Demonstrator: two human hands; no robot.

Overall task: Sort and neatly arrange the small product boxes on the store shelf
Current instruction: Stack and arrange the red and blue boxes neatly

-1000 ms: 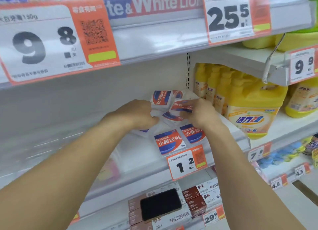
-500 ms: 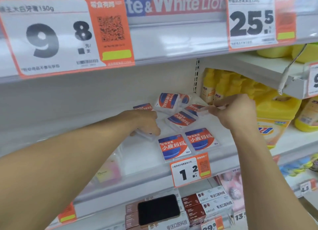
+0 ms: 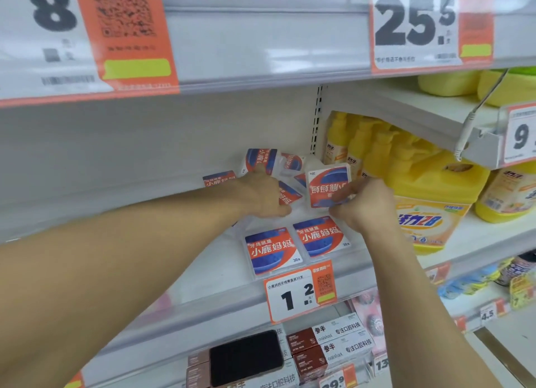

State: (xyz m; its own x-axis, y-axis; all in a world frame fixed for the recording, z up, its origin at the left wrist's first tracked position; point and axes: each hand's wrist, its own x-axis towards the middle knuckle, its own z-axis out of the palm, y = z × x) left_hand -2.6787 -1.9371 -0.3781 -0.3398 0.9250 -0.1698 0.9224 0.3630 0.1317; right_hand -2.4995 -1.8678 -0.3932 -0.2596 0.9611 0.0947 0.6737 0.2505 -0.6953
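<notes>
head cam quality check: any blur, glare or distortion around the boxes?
Head view: even store lighting, no glare; price tags along the top soft and close; wide-angle bends the shelf edge; front boxes sharp, the box pinched by the right hand readable, left hand slightly soft.

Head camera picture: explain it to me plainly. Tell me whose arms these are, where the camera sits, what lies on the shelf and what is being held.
No machine here: a person wears one camera on the head, looking forward and down, so both arms reach in from below. The right hand pinches one small red and blue box, lifted and upside down. The left hand reaches into a loose pile of the same boxes at the back of the white shelf. Two boxes already lie flat side by side at the front edge, above the price tag. Yellow detergent bottles stand to the right.
</notes>
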